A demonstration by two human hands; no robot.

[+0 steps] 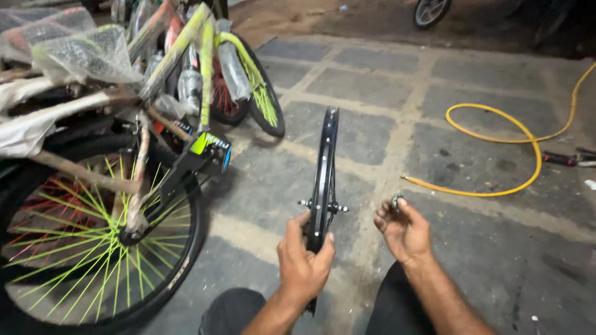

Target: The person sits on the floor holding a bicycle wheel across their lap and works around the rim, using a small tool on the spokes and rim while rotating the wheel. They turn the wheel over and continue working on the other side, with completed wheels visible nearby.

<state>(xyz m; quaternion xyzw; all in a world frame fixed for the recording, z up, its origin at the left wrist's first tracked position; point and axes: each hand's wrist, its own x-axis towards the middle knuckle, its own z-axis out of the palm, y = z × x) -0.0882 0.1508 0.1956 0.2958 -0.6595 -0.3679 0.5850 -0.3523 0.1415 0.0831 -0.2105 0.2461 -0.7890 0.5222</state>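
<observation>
Bare floor [372,93] lies open ahead and to the right. Wrapped bicycles [124,124] crowd the left side. A yellow hose [496,121] loops across the floor at right.

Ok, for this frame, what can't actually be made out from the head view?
- Small part in the right hand: too small to identify; the fingertips cover most of it.
- Black wheel rim in the left hand: seen edge-on, so its spokes and far side are hidden; the lower part sits behind the hand.
- Far wheel: cut off by the top edge.
- Dark tool by the yellow hose: cut by the right edge, blurred.
</observation>
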